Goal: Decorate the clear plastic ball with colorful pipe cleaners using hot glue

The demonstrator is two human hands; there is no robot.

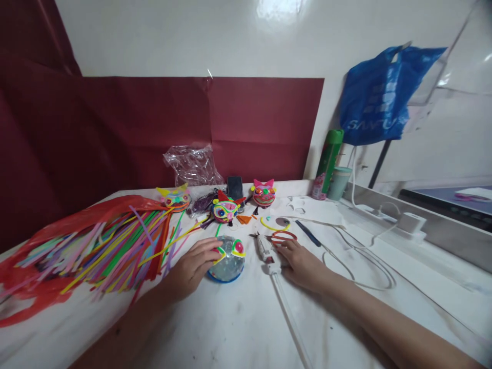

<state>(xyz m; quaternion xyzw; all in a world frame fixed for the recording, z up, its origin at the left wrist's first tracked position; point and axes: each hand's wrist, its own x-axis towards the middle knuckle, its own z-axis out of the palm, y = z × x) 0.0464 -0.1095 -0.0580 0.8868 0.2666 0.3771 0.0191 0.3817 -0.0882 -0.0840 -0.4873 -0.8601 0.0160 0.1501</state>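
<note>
A clear rounded dome with a blue rim sits on the white table, with two yellow, green and red eye shapes on its upper part. My left hand rests against its left side, fingers bent over the left eye shape, so I hold the dome. Right of it lies a white glue gun with a long glue stick out of its back. My right hand is beside the glue gun, fingers curled near red-handled scissors; whether it grips anything is unclear.
Colourful strips on red plastic cover the left. Decorated heads, a phone and a pink head stand behind. A dark pen-like tool, cables, spray can and cup are right.
</note>
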